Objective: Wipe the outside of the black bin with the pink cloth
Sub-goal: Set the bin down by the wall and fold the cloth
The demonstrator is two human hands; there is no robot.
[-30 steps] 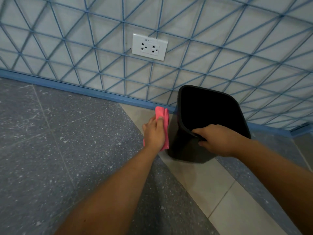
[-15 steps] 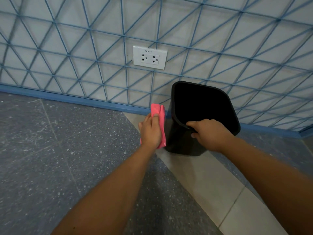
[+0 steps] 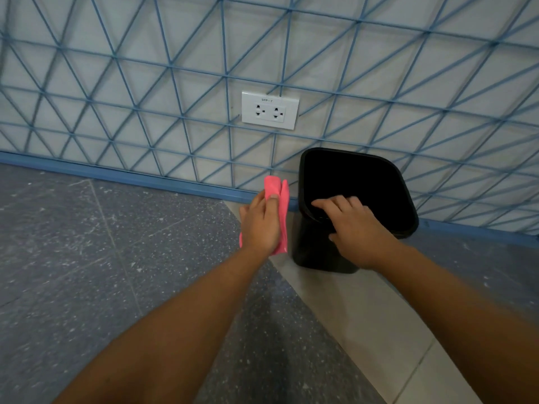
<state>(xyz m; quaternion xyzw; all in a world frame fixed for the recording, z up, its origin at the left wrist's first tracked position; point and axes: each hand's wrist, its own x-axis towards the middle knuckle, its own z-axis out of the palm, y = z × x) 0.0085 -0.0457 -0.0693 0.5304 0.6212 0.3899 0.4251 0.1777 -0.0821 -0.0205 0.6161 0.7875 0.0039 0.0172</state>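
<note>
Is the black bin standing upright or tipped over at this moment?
Upright. The black plastic bin stands on its base on the floor by the wall, mouth facing up; the right hand rests on its near rim.

The floor (image 3: pixel 87 258) is mostly dark grey-blue speckled stone, scuffed with pale marks and cut by thin joint lines. A band of lighter beige tile (image 3: pixel 350 316) runs diagonally from the wall's foot towards the lower right. The black bin (image 3: pixel 315 252) stands upright on that pale band, close to the blue skirting strip (image 3: pixel 131 176) where floor meets wall. Darker speckled tile shows again to the right of the bin.
</note>
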